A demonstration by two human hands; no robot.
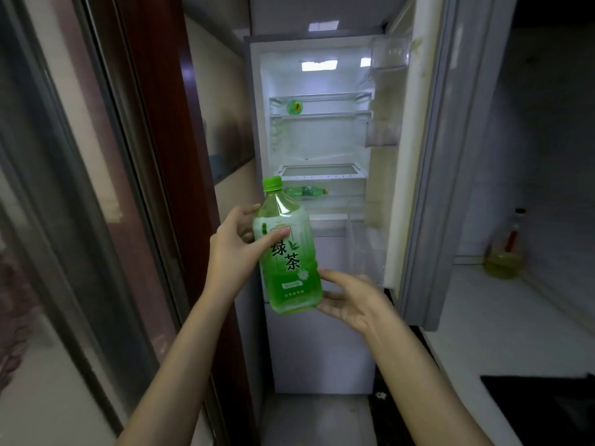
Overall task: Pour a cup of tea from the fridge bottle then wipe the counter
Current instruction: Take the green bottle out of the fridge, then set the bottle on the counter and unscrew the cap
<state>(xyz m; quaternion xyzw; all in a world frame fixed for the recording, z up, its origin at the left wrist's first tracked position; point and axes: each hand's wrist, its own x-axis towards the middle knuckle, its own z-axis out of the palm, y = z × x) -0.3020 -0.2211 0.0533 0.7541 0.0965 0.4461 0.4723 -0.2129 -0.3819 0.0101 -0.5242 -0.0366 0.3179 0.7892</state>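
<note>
Left hand [231,252] grips the capped green tea bottle [291,262], held before the open fridge [318,140]; right hand [351,300], fingers relaxed, touches its base. Bottle fetched, it seems; pouring and wiping the right-side desk [489,317] remain.

A sliding glass door [64,204] in a grey metal frame runs down the left side, next to a dark red-brown wooden door post [161,123]. Inside the open, lit fridge [322,140], a small round green object [294,106] sits on an upper shelf. Lower down, beneath a glass shelf, a green bottle [306,191] lies on its side. Clear bins [389,53] hang on the inside of the door. At right, an upright bottle of yellow oil [505,249] stands on the pale tabletop [515,317] by the wall. A black cooktop [547,410] sits nearer.
</note>
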